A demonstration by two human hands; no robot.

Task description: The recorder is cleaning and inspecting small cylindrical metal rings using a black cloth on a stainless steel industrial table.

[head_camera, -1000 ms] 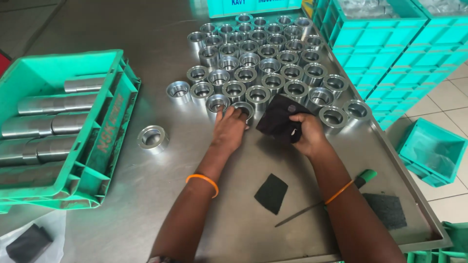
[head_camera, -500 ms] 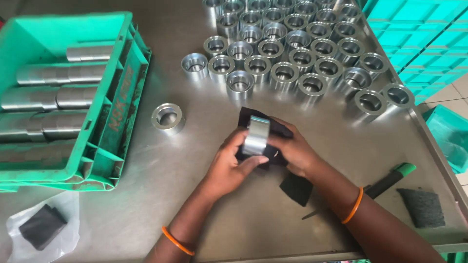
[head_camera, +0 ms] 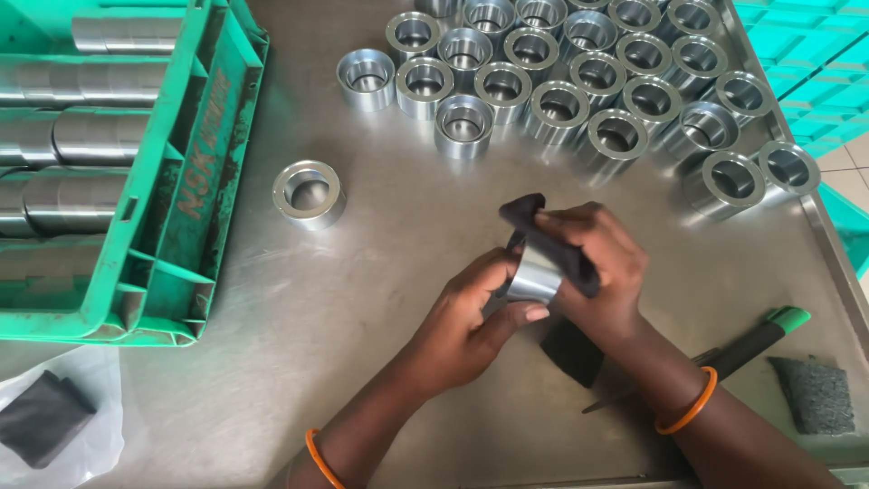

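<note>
At desk centre, just above the surface: one short metal sleeve (head_camera: pixel 534 276), shiny, tilted, held between both hands. Left hand (head_camera: pixel 471 317) curls around its near side, thumb laid along the lower rim, fingers behind it. Right hand (head_camera: pixel 597 267) pinches a dark cloth (head_camera: pixel 543 231) against the sleeve's top and far side; cloth is draped over the part, one corner sticking up past the fingers. Both wrists carry an orange bangle (left one (head_camera: pixel 319 462) at the bottom edge, right one (head_camera: pixel 692 407) near the tool).

Under the right wrist: a small dark pad (head_camera: pixel 572 351) flat on the steel desk (head_camera: pixel 362 299). Right of that, a tool with a black and green handle (head_camera: pixel 751 340), lying at an angle, tip hidden by the forearm. Further right, a grey scouring pad (head_camera: pixel 817 394) near the desk edge.

Up the desk: a packed cluster of similar metal rings (head_camera: pixel 579 81), standing bore-up, touching each other in rows. One ring (head_camera: pixel 310 192) sits alone, well apart from the cluster, just beside the crate.

Left: green plastic crate (head_camera: pixel 195 172), worn, holding longer metal cylinders (head_camera: pixel 81 149) lying on their sides. Bottom left corner: clear plastic bag with a dark folded cloth (head_camera: pixel 41 418) on it. Top right: more teal crates (head_camera: pixel 797 54) off the desk edge.
</note>
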